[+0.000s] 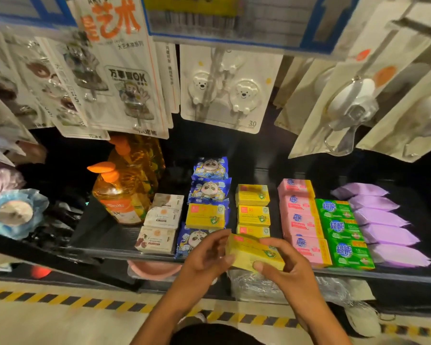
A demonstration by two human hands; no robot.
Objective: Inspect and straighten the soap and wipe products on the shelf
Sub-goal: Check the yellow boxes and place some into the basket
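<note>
Holding both forearms out ahead, converging. Pinching the left end of a yellow box [255, 252] with the left hand [207, 256], gripping its right end with the right hand [285, 266], fingers on top, thumbs on the near side.

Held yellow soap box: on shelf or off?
Off: left hand and right hand grip the yellow soap box, tilted, before the shelf.

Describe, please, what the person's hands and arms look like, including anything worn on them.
The left hand and the right hand are bare, with no gloves; no ring, watch or bracelet plainly shows. The left forearm and the right forearm are bare too, with no sleeve in view down to the picture's lower edge.
</note>
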